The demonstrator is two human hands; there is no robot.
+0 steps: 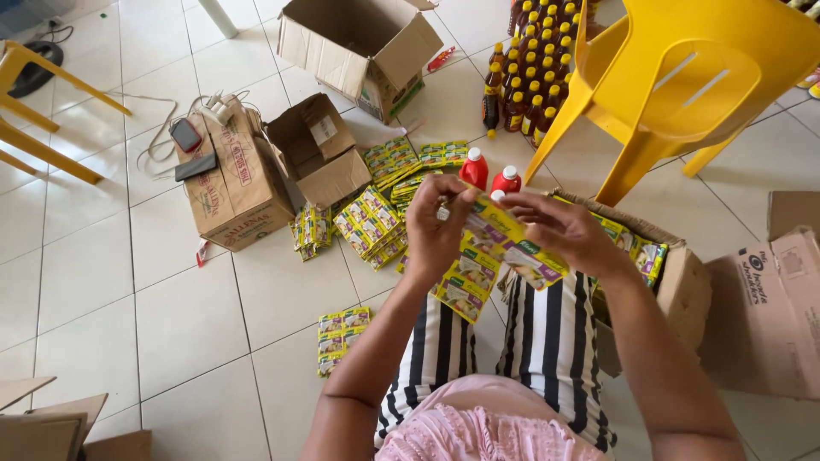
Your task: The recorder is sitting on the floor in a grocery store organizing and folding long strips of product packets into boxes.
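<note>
My left hand (pixel 437 229) and my right hand (pixel 553 226) hold a strip of yellow and green sachets (pixel 504 248) up in front of me, one hand at each end. The strip hangs down over my striped lap. Both hands pinch its top edge. Just beyond them stand red-capped bottles (pixel 489 173) on the floor. An open cardboard box (pixel 675 273) with more sachets in it sits under my right forearm.
Stacks of sachet strips (pixel 371 224) and a small strip (pixel 342 337) lie on the tiled floor. Cardboard boxes (pixel 239 183) stand to the left, one with phones on top. A yellow plastic chair (pixel 675 85) and several brown bottles (pixel 530 77) are at the back right.
</note>
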